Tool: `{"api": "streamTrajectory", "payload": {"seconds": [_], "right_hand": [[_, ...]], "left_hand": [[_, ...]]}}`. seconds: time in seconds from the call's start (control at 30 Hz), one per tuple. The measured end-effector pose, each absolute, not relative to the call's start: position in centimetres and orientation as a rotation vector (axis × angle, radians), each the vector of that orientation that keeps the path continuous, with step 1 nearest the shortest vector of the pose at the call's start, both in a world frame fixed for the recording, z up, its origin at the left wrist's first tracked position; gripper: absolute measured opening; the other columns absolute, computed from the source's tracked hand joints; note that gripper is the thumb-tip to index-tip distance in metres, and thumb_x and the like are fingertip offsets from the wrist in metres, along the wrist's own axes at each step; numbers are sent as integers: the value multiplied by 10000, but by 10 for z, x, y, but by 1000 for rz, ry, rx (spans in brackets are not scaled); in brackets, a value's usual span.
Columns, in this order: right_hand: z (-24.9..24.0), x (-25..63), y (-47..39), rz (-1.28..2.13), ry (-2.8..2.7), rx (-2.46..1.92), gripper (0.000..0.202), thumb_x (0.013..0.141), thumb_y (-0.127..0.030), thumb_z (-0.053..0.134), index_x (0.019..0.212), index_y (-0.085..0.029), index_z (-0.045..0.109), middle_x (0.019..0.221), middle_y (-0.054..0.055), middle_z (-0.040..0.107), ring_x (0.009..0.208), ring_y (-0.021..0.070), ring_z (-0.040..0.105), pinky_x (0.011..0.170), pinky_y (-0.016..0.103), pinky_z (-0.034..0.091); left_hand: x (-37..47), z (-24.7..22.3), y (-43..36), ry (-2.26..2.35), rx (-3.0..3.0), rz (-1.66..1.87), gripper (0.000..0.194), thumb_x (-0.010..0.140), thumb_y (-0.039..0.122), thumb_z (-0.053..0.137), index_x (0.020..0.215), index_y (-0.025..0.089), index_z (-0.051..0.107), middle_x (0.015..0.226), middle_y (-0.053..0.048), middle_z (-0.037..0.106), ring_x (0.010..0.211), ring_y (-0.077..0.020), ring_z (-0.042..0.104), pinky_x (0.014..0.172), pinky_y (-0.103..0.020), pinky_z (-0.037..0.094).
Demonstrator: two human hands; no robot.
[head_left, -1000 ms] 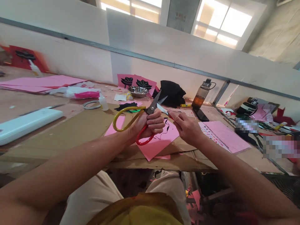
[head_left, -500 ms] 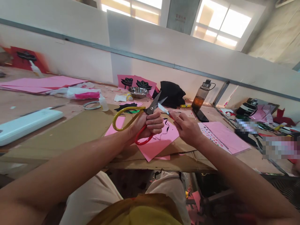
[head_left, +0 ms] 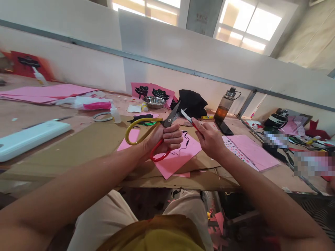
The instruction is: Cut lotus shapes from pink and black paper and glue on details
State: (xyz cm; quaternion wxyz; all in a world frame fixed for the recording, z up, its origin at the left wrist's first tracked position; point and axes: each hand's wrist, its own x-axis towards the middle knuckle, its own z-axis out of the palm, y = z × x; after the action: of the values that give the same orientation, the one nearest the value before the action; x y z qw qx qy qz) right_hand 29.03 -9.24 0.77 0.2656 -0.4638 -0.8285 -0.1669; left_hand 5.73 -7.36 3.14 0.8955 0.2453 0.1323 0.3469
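My left hand (head_left: 169, 137) is closed around a pair of scissors (head_left: 168, 121), with one yellow and one red handle loop. The dark blades point up and away, slightly parted. In my right hand (head_left: 209, 137) is a knife with a short pale blade and a red handle (head_left: 196, 125); the tip angles up and left, a little apart from the scissor blades. Below both hands lies a pink sheet (head_left: 170, 167) with black line shapes on it, partly covered by my left hand. It rests on a brown cardboard mat (head_left: 86, 150).
A steel bowl (head_left: 154, 101), black cloth (head_left: 192, 103), drink bottle (head_left: 225, 106) and phone (head_left: 224, 128) stand or lie behind. Pink papers (head_left: 251, 151) are at right. A white long case (head_left: 34, 139) and a small glue bottle (head_left: 115, 115) sit at left.
My right hand has moved slightly right, taking the knife blade away from the scissor blades. My left hand and the scissors have stayed nearly in place.
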Motion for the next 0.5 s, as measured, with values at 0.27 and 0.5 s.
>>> {"api": "streamTrajectory", "payload": {"seconds": [0.27,0.5], "right_hand": [[16,291,-85,-318,-2136,-1333,550,1098,-285,404,1613,-218,584,1201,177,750,999,301,705,898,439,584],[8,252,-116,299,-1677,-1193,468,1011,-549,581,1289,-187,686,1002,94,748,858,238,677,791,385,577]], "left_hand": [[58,29,-72,275,602,717,529,879,-17,542,532,227,228,428,54,235,332,-87,326,397,-208,261],[66,19,-50,229,794,1064,617,1111,352,469,524,227,328,453,29,303,397,-100,262,409,-236,292]]}}
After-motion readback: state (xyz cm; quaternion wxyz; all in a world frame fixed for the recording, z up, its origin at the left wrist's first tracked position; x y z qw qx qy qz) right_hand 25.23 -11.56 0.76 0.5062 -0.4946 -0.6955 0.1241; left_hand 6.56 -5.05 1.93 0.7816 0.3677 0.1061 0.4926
